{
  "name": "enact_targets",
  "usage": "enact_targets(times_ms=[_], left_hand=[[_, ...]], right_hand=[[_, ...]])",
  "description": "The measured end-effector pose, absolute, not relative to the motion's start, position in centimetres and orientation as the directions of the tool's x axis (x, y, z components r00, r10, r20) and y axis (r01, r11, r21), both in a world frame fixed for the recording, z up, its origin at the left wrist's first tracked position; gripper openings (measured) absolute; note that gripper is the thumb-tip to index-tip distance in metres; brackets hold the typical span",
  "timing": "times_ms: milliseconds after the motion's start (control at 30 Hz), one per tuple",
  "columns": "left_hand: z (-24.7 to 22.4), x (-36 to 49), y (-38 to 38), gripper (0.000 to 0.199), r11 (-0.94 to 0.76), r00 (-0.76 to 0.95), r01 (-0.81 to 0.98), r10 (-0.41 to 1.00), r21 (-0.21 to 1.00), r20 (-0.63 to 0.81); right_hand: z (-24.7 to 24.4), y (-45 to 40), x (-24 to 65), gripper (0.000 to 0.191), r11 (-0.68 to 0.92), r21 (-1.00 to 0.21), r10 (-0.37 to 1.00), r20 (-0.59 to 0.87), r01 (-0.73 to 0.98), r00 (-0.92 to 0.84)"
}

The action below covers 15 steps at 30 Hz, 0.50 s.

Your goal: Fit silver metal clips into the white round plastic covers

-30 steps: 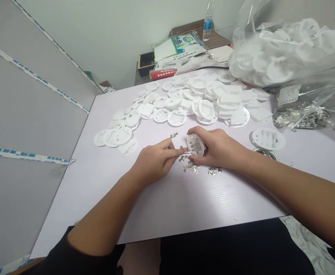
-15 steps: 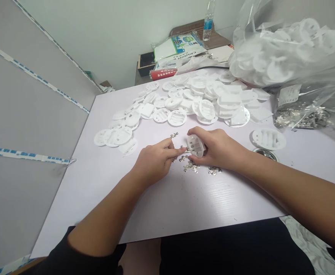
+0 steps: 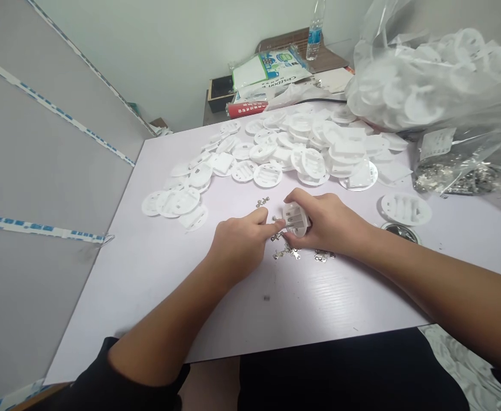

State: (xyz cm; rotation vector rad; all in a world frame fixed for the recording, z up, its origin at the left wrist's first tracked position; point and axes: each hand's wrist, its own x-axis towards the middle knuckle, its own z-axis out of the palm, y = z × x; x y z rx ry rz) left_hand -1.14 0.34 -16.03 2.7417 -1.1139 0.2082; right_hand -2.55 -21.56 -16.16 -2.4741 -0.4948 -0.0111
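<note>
Nearer than the white pile (image 3: 347, 145), the right hand (image 3: 336, 220) grips a plastic case (image 3: 298, 220) by its edge; the left hand (image 3: 241, 240) pokes at it, whether gripping anything I cannot tell. A crooked push could make the case slip.

"Cestbon" stands in dark letters on the white packaging (image 3: 271, 85) at the back. White Chinese characters run along the red roll (image 3: 247, 109) — too small to read surely. Print on the bottle (image 3: 314, 36) and the bag's white label (image 3: 437, 142) — illegible.
</note>
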Motion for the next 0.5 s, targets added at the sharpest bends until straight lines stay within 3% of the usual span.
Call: enact_targets(times_ms=[500], left_hand=[[-16.1,-0.59,1.16,0.04,-0.651,0.677,-0.736,-0.702,0.185,0.221]], right_hand=[[-16.19,-21.87,-2.53,0.049,-0.731,-0.586,0.349,0.12,0.35,0.929]])
